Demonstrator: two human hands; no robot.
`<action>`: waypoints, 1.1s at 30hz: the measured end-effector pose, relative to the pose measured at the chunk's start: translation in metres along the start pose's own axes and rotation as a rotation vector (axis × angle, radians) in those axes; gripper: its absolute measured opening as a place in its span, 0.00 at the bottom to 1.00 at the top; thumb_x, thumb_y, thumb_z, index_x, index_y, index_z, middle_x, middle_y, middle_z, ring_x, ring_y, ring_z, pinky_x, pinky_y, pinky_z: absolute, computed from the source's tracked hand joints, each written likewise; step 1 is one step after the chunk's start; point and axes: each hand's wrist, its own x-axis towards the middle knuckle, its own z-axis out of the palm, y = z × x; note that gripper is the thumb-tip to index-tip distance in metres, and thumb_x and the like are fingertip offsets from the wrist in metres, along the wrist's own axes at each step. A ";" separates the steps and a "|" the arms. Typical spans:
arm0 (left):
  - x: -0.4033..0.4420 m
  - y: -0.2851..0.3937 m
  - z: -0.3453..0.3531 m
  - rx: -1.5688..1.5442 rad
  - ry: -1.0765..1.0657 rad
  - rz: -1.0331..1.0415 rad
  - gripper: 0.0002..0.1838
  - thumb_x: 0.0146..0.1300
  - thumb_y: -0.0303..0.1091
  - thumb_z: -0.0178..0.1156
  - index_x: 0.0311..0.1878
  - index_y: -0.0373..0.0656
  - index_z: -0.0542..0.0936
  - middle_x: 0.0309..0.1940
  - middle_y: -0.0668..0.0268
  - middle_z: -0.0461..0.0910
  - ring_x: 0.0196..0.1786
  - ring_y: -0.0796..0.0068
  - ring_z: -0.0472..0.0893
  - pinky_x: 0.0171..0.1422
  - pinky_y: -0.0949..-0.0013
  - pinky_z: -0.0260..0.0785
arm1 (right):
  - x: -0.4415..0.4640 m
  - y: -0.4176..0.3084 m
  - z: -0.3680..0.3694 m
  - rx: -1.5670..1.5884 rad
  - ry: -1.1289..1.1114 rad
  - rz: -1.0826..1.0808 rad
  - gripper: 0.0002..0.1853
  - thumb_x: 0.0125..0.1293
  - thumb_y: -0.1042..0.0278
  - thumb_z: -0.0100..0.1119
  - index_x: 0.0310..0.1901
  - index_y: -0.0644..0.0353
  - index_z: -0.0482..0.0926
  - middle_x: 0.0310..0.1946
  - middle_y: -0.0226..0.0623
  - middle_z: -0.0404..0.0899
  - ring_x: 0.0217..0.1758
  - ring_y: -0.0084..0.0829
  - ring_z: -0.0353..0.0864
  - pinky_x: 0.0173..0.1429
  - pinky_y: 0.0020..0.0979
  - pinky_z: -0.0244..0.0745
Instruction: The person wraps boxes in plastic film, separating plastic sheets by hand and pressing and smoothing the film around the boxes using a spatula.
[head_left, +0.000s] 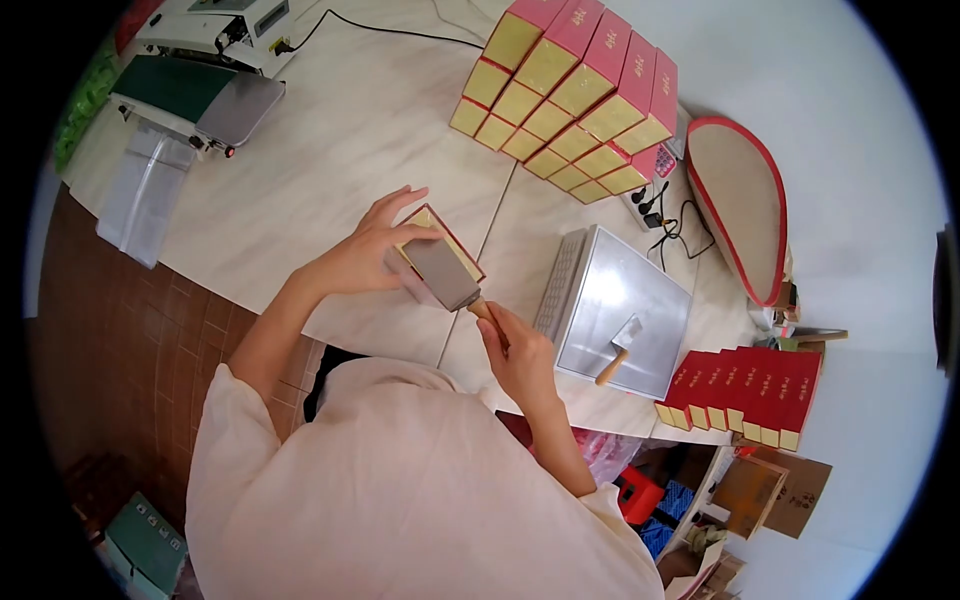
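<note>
Securely clamped in left hand (362, 255), box (462, 248) under scraper (441, 272) gripped by right hand (524, 360).

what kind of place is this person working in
Probably a small packing workshop: red-and-gold boxes stacked on a marble-patterned table, a silver electronic scale with a keypad, and a white machine with a green bed, perhaps a sealer.

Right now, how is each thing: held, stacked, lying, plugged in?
Small box: held, left hand
Scraper: held, right hand
Second scraper: lying on scale
Scale: on or off, can't tell
Pink-topped boxes: stacked
Dark red boxes: in a row
Black plug: plugged in
</note>
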 end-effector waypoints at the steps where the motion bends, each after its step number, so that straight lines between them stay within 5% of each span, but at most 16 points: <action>1: 0.003 -0.002 0.000 0.008 -0.023 0.042 0.35 0.43 0.26 0.70 0.60 0.58 0.80 0.77 0.61 0.52 0.79 0.51 0.46 0.80 0.50 0.46 | 0.002 -0.001 -0.002 0.021 -0.025 0.015 0.11 0.67 0.67 0.62 0.48 0.60 0.81 0.31 0.42 0.83 0.26 0.39 0.82 0.30 0.35 0.75; 7: 0.020 -0.005 -0.004 -0.053 -0.098 0.104 0.12 0.45 0.36 0.76 0.36 0.56 0.89 0.74 0.66 0.62 0.79 0.51 0.47 0.81 0.47 0.40 | 0.009 -0.001 -0.009 0.072 -0.101 0.075 0.12 0.69 0.65 0.61 0.48 0.62 0.81 0.29 0.44 0.82 0.26 0.40 0.81 0.31 0.35 0.74; 10: 0.027 -0.009 -0.005 -0.055 -0.132 0.143 0.05 0.49 0.38 0.74 0.31 0.56 0.90 0.70 0.69 0.68 0.79 0.51 0.48 0.81 0.46 0.38 | 0.011 0.002 -0.006 0.090 -0.091 0.069 0.11 0.70 0.64 0.60 0.47 0.62 0.82 0.28 0.45 0.81 0.25 0.41 0.80 0.31 0.35 0.73; 17: 0.034 -0.013 0.000 -0.110 -0.132 0.130 0.07 0.57 0.41 0.69 0.30 0.49 0.89 0.67 0.72 0.72 0.78 0.54 0.52 0.80 0.40 0.31 | 0.014 0.000 -0.008 0.074 -0.131 0.079 0.12 0.71 0.64 0.57 0.47 0.62 0.82 0.28 0.45 0.81 0.26 0.44 0.80 0.30 0.37 0.73; 29: 0.038 -0.013 0.007 -0.121 -0.089 0.110 0.10 0.59 0.44 0.68 0.31 0.48 0.88 0.59 0.73 0.77 0.76 0.60 0.57 0.80 0.38 0.33 | 0.016 0.002 -0.011 0.023 -0.124 -0.107 0.10 0.70 0.68 0.59 0.46 0.63 0.82 0.24 0.48 0.78 0.21 0.44 0.77 0.27 0.36 0.70; 33: 0.040 -0.011 0.007 -0.159 -0.090 0.094 0.09 0.58 0.40 0.70 0.28 0.46 0.87 0.57 0.68 0.79 0.75 0.57 0.59 0.80 0.46 0.42 | 0.012 0.006 -0.007 -0.005 -0.121 -0.105 0.10 0.70 0.65 0.59 0.45 0.62 0.82 0.28 0.43 0.82 0.26 0.44 0.81 0.29 0.39 0.73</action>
